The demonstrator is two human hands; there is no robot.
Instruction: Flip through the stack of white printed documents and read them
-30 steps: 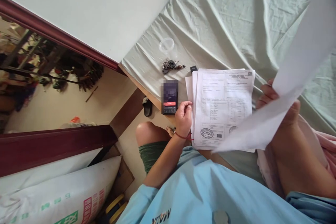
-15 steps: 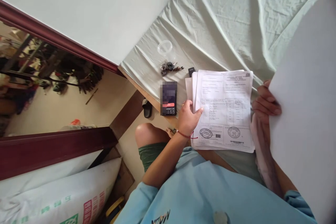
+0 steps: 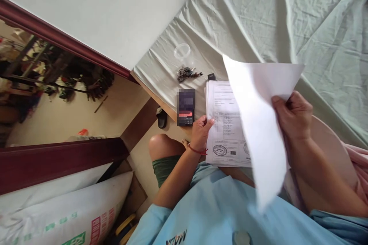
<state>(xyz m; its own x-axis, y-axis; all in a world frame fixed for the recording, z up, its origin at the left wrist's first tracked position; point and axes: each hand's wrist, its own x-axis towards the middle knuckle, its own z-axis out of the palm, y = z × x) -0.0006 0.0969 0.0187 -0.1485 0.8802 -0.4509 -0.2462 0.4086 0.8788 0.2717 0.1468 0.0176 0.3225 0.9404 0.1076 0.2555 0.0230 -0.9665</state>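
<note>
A stack of printed papers with oval stamps rests over my lap at the bed's edge. My left hand, a red string at its wrist, grips the left side of the stack, thumb on top. My right hand pinches a loose sheet of paper by its right edge. That sheet is curled and held up over the right part of the stack, hiding the print there. Its visible face looks blank white.
Left of the papers lie a phone with its screen lit, a bunch of keys, a clear plastic cup and a small black object. A slipper is on the floor. White sacks stand at lower left.
My right hand has swung the sheet from the far right in over the stack. My left hand and the stack have shifted slightly left.
</note>
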